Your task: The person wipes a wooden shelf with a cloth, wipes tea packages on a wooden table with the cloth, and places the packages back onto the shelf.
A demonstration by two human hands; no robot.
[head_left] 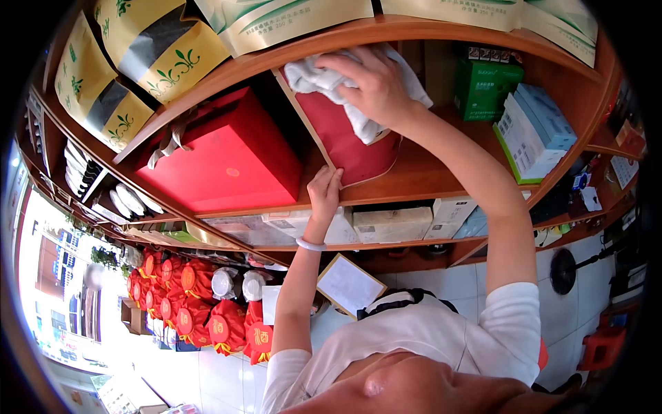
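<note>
My right hand [369,79] is closed on a white cloth [314,74], which lies bunched and spread over the upper part of a dark red bag [358,148]. The bag leans in the middle shelf compartment and has a tan edge. Its lower corner is pinched between the fingers of my left hand [325,188], which has a pale bracelet [311,244] on its wrist. Left of the bag stands a bright red box [227,162] with a light ribbon. The cloth and my right hand hide part of the bag's top.
Yellow tea packages [155,52] line the upper shelf [289,43]. At the right stand a green box [486,88] and blue-white boxes [534,131]. Several boxes fill the lower shelf. Red-covered jars [219,328] stand on the floor at left, and a red stool [602,348] at right.
</note>
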